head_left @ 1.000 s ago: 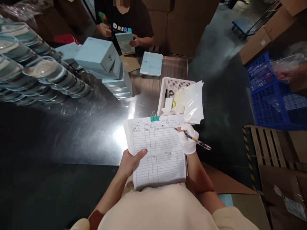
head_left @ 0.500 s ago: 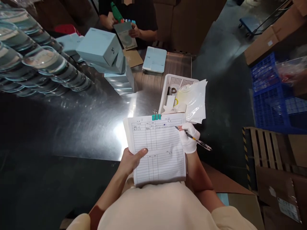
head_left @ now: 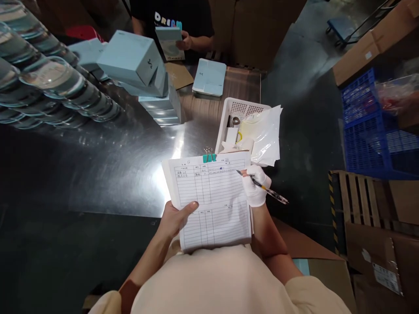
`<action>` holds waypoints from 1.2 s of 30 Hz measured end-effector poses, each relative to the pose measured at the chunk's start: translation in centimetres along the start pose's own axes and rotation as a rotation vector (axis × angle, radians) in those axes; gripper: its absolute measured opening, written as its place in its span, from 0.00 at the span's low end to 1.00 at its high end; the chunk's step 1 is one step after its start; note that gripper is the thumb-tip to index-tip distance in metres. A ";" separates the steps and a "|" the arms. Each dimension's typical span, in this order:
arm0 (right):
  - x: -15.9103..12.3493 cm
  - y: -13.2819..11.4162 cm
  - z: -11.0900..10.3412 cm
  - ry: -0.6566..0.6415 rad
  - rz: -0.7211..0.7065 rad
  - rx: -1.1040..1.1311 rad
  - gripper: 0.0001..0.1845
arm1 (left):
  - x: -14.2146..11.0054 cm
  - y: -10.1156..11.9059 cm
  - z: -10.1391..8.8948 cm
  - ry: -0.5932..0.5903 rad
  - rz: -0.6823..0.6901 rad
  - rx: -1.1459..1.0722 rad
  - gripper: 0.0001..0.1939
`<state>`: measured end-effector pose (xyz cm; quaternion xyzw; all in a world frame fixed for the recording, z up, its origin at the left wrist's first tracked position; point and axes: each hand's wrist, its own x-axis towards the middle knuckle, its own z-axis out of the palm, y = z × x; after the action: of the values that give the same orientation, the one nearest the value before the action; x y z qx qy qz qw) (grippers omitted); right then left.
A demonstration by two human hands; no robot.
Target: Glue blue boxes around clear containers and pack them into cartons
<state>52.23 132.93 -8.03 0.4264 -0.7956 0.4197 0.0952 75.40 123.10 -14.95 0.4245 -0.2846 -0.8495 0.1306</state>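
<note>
My left hand (head_left: 175, 219) grips the lower left edge of a clipped stack of lined forms (head_left: 211, 198), thumb on top of the paper. A teal binder clip (head_left: 209, 157) holds the sheets at the top. My right hand (head_left: 255, 188), in a white glove, pinches a pen (head_left: 262, 187) with its tip on the upper right row of the form. The stack rests against my chest above the edge of the steel table (head_left: 124, 165).
A white basket (head_left: 234, 114) with a plastic bag (head_left: 263, 133) sits beyond the forms. Pale blue boxes (head_left: 137, 65) and stacked clear lids (head_left: 49, 87) fill the left. A person opposite holds a box (head_left: 170, 41). Blue crate (head_left: 373, 126), wooden pallet (head_left: 356, 200) and cartons stand right.
The forms and both my hands shifted slightly left and up in view; the pen stays on the same row. The person opposite lowered the green tool out of sight and still holds the box.
</note>
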 end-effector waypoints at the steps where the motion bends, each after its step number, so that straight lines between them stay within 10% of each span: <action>1: 0.1 0.0 0.0 0.008 -0.012 0.000 0.07 | 0.0 0.0 0.0 -0.001 0.002 -0.001 0.45; 36: -0.5 1.6 0.8 0.118 0.098 0.165 0.06 | 0.3 0.0 0.3 0.068 -0.020 -0.007 0.38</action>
<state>51.48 133.04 -9.70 0.3680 -0.7714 0.5121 0.0857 74.96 123.05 -14.96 0.4556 -0.2727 -0.8368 0.1333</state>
